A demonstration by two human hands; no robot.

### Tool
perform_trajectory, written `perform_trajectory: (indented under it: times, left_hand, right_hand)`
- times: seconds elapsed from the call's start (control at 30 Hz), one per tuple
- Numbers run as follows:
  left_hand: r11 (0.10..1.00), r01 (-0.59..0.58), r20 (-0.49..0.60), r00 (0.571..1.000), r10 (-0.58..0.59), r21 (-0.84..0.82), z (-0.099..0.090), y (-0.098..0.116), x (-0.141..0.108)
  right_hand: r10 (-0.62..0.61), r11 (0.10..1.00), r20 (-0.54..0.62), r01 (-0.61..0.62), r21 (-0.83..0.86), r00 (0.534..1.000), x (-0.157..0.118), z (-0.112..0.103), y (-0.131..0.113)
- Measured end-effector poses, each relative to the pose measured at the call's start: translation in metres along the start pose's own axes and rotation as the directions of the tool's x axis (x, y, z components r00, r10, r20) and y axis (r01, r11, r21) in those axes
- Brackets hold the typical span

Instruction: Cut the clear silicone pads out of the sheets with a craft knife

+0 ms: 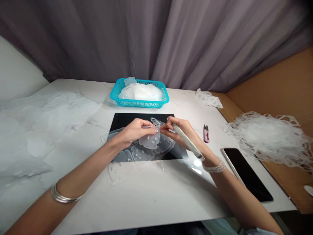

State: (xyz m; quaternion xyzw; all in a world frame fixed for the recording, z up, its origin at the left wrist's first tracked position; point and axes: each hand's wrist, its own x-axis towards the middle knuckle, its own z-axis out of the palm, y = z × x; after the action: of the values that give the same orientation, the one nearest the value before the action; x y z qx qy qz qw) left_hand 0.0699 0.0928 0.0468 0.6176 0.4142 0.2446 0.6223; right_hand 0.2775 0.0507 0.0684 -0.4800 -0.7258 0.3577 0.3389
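My left hand [137, 132] is closed, thumb and fingers pinching a small translucent plastic piece [149, 141] with tabs and small slots. Its fingertips meet those of my right hand [176, 128] at the piece's upper right corner. A long, slim white-handled tool [188, 142] is tucked in my right hand, its handle slanting back over the wrist; the working end is hidden. Below the hands, a clear plastic sheet with several cut-out shapes [141, 153] lies over a black mat [123, 119]. Thin translucent loops [155, 122] show just behind the fingertips.
A blue basket [139, 103] of translucent pieces stands at the back. Clear sheets [49, 120] pile up at left. Pink thread snips [206, 134], a phone [246, 174] and a heap of plastic offcuts [271, 138] lie at right. One perforated scrap [208, 98] is at back right.
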Motion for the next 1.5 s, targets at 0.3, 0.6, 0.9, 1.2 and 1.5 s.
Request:
perform_trajectory:
  times: [0.3,0.6,0.9,1.2,1.5]
  left_hand:
    - [0.999,0.028,-0.02,0.999,-0.027,0.04,0.004,0.003,-0.002]
    - [0.944,-0.051,-0.096,0.992,0.087,0.327,0.011,0.005,-0.006]
    - [0.788,-0.04,-0.227,0.947,0.225,0.614,0.019,0.006,-0.007]
    - [0.771,-0.128,-0.316,0.861,0.398,0.624,0.027,-0.01,-0.004]
    - [0.94,-0.197,-0.3,0.912,0.28,0.279,0.013,0.0,-0.005]
  right_hand:
    - [-0.05,0.993,0.006,0.051,-0.109,0.999,-0.002,-0.002,0.004]
    - [-0.138,0.929,0.184,0.191,-0.316,0.973,0.013,0.0,-0.021]
    - [-0.155,0.92,0.084,0.174,-0.352,0.984,0.016,0.018,-0.02]
    - [0.05,0.993,-0.15,-0.065,-0.097,0.987,0.028,0.028,0.008]
    - [0.152,0.886,-0.13,-0.077,0.457,0.98,0.025,0.022,-0.003]
